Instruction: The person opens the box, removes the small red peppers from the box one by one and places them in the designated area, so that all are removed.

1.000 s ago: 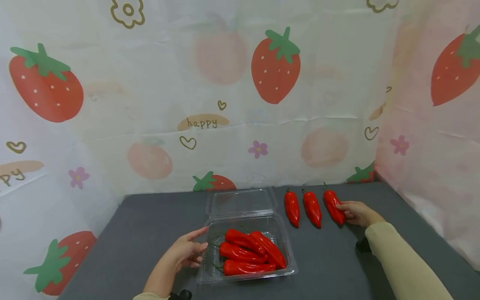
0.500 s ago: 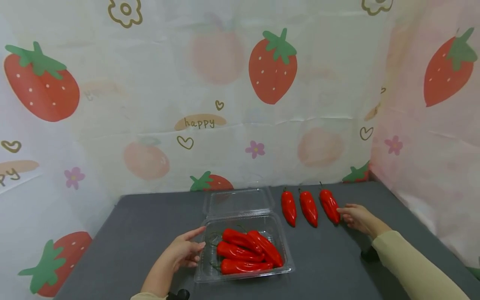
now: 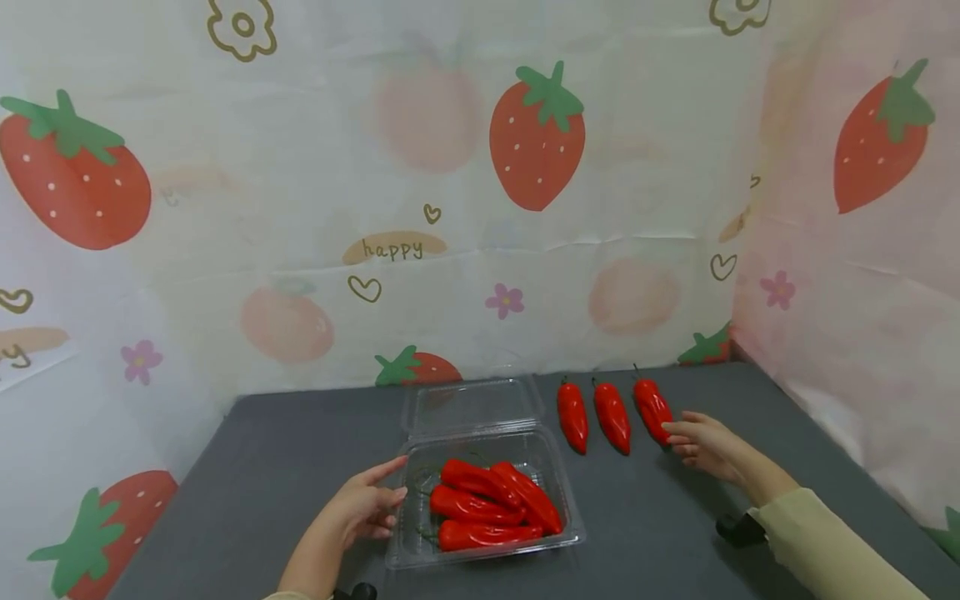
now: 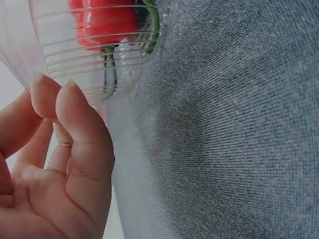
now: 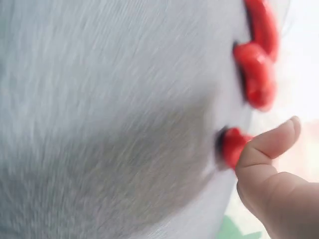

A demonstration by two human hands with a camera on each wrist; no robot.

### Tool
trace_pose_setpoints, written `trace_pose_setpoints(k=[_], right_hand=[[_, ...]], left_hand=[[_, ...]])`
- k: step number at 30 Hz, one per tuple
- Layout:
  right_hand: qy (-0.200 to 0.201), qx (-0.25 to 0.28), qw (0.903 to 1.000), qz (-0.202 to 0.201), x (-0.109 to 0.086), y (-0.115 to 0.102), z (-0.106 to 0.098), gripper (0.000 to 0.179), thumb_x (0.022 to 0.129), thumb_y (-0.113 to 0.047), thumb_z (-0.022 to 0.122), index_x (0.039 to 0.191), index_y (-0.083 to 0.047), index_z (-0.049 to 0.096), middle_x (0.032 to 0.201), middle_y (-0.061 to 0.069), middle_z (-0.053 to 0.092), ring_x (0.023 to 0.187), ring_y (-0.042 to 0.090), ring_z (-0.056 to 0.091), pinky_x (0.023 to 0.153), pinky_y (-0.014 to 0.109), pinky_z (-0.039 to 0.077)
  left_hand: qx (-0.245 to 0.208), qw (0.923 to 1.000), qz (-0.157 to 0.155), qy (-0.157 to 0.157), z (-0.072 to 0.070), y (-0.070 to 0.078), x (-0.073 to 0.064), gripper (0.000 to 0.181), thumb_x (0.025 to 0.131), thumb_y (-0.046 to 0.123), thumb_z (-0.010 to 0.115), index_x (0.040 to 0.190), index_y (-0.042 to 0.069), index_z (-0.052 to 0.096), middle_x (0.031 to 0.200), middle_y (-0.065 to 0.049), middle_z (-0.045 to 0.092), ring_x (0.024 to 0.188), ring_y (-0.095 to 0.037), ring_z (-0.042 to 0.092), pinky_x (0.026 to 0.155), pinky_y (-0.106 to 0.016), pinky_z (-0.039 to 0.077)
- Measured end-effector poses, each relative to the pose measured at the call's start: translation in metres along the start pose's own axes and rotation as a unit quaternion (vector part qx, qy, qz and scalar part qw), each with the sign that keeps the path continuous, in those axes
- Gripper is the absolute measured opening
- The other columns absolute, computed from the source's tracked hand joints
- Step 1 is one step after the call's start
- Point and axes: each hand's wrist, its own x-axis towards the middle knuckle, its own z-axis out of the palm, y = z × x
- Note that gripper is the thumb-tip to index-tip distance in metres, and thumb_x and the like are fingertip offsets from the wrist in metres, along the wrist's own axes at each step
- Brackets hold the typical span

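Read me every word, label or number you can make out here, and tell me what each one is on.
"happy": middle tan patch on the back sheet.
"y": left tan patch; the rest is cut off.
Right tan patch: too small to read.
Faint writing, upper left: too faded to read.
Red peppers and clear box: no lettering visible.

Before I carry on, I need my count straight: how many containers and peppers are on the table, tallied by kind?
Clear plastic container: 1
Red peppers: 7 (4 inside it, 3 outside)
Total: 8
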Motion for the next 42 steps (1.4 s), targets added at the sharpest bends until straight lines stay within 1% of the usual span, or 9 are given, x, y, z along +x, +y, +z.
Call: trace_pose_setpoints(k=[5,10,14,18,25,30,34,36,42], right_hand=[[-0.013,-0.007,0.9998,-0.016,-0.009,-0.003,0.010,0.085,0.100,-0.023,0.053,0.148,0.012,-0.009,0.119,0.018,0.052,0.080,0.012,0.058,0.076,0.029,0.047],[-0.029,-0.020,0.9987,-0.038,-0.016,-0.007,0.020,0.082,0.101,-0.025,0.052,0.149,0.013,-0.003,0.133,0.028,0.046,0.108,0.025,0.057,0.085,0.034,0.049],[-0.048,-0.014,0.9972,-0.055,-0.020,-0.012,0.030,0.080,0.101,-0.023,0.052,0.149,0.013,-0.001,0.133,0.024,0.049,0.120,0.033,0.054,0.093,0.040,0.048],[-0.073,0.010,0.9947,-0.072,-0.022,-0.020,0.040,0.079,0.101,-0.020,0.053,0.149,0.013,-0.001,0.128,0.015,0.054,0.116,0.028,0.058,0.096,0.042,0.047],[-0.125,0.043,0.9854,-0.107,-0.027,-0.029,0.059,0.075,0.103,-0.019,0.049,0.148,0.014,-0.001,0.120,0.006,0.062,0.111,0.021,0.061,0.093,0.035,0.049],[-0.145,0.051,0.9817,-0.112,-0.028,-0.033,0.070,0.073,0.103,-0.017,0.048,0.149,0.014,0.001,0.127,0.010,0.059,0.114,0.021,0.061,0.096,0.035,0.047],[-0.139,0.033,0.9843,-0.103,-0.029,-0.036,0.080,0.076,0.101,-0.021,0.052,0.150,0.012,0.004,0.139,0.026,0.047,0.120,0.027,0.057,0.098,0.038,0.045],[-0.141,0.021,0.9847,-0.101,-0.030,-0.037,0.085,0.076,0.100,-0.022,0.054,0.150,0.012,0.006,0.144,0.030,0.040,0.123,0.030,0.054,0.099,0.040,0.045],[-0.167,0.005,0.9815,-0.093,-0.031,-0.039,0.101,0.076,0.098,-0.020,0.057,0.149,0.012,0.011,0.142,0.028,0.043,0.123,0.030,0.054,0.100,0.043,0.044]], left_hand=[[0.000,1.0000,0.000,0.004,-0.001,-0.002,0.000,0.056,0.095,0.005,0.059,0.148,0.008,0.041,0.072,-0.005,0.055,0.051,-0.012,0.049,0.048,-0.026,0.047],[0.002,1.0000,0.001,0.004,-0.002,-0.003,0.000,0.055,0.096,0.004,0.059,0.148,0.008,0.042,0.073,-0.005,0.055,0.050,-0.012,0.049,0.048,-0.026,0.047],[0.001,1.0000,0.000,0.004,-0.002,-0.003,0.001,0.055,0.095,0.005,0.059,0.148,0.008,0.042,0.072,-0.004,0.055,0.050,-0.012,0.049,0.048,-0.026,0.047],[0.001,1.0000,0.002,-0.001,-0.003,-0.002,0.001,0.056,0.096,0.005,0.059,0.148,0.008,0.041,0.071,-0.004,0.054,0.050,-0.012,0.049,0.049,-0.026,0.048],[-0.002,0.9999,0.003,-0.011,-0.003,0.000,0.001,0.058,0.096,0.006,0.059,0.150,0.008,0.038,0.072,-0.003,0.054,0.051,-0.011,0.049,0.049,-0.026,0.048],[-0.004,1.0000,0.006,-0.006,-0.002,0.000,0.001,0.058,0.096,0.006,0.059,0.149,0.008,0.039,0.073,-0.003,0.054,0.051,-0.012,0.049,0.049,-0.026,0.048],[-0.004,1.0000,0.008,-0.004,-0.002,-0.001,0.002,0.058,0.095,0.006,0.060,0.149,0.008,0.039,0.072,-0.004,0.054,0.050,-0.012,0.049,0.049,-0.026,0.048],[-0.003,1.0000,0.004,-0.002,-0.001,-0.001,0.001,0.057,0.095,0.006,0.060,0.149,0.008,0.040,0.072,-0.004,0.054,0.050,-0.012,0.049,0.049,-0.026,0.048],[-0.002,1.0000,0.000,0.000,-0.001,-0.001,0.000,0.057,0.095,0.006,0.060,0.149,0.009,0.040,0.072,-0.003,0.054,0.051,-0.012,0.049,0.049,-0.027,0.048]])
